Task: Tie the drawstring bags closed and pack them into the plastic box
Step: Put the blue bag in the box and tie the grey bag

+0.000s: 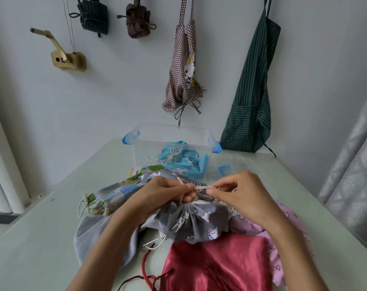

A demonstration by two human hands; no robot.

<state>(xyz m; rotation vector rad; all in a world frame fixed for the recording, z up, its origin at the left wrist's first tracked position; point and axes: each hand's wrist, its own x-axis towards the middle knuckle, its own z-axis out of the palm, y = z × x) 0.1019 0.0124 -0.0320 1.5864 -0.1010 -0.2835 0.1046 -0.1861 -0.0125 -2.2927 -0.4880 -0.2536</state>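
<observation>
- Grey bag [191, 223] lies gathered just below both hands, neck pointing up at them
- Its cord [202, 187] runs sideways between left hand [168, 191] and right hand [239, 192], both pinching it
- Plastic box [172, 148] sits beyond, straight ahead

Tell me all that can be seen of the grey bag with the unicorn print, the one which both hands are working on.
The grey bag is soft printed cloth with white unicorns. Its mouth is gathered shut in tight pleats and points away from the person. The left hand and right hand each pinch its cream drawstring above the mouth. It lies on the table, overlapping the red satin bag and the pink bag.
</observation>
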